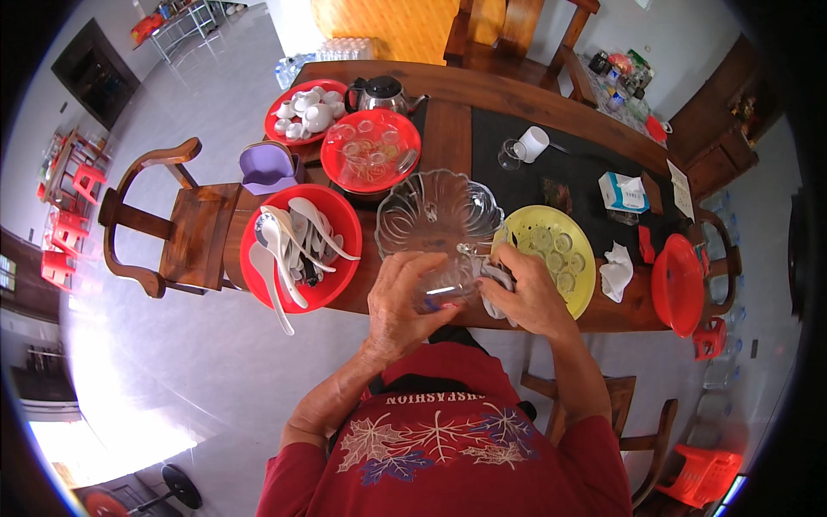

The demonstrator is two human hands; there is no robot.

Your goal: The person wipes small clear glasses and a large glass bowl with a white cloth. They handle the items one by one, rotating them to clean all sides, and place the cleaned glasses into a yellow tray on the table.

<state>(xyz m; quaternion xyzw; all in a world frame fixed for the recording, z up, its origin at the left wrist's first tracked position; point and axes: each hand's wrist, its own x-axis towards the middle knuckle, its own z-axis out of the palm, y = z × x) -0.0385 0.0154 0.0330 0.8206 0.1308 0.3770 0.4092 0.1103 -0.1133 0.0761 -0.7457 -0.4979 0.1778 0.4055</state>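
My left hand (pixel 407 304) grips a clear glass or plastic vessel (pixel 444 284) at the near edge of the table. Bunched in my right hand (pixel 526 291) is a grey cloth (pixel 496 291), held against the vessel's right side. Just beyond both hands stands a large clear glass bowl with a scalloped rim (pixel 404 194). To the right, a yellow plate (pixel 585 258) holds several small clear glasses (pixel 563 243). On the left, a red plastic basin (pixel 249 265) carries white soup spoons (pixel 274 236) and other cutlery.
Farther back are a red tray (pixel 413 132) of clear cups, a red tray (pixel 270 113) with white teaware, a glass kettle (pixel 381 94) and purple containers (pixel 265 169). Rightward lie a white mug (pixel 533 144), a tissue box (pixel 621 192), crumpled tissue (pixel 616 271) and a red basin (pixel 675 284). A wooden chair (pixel 200 207) stands left.
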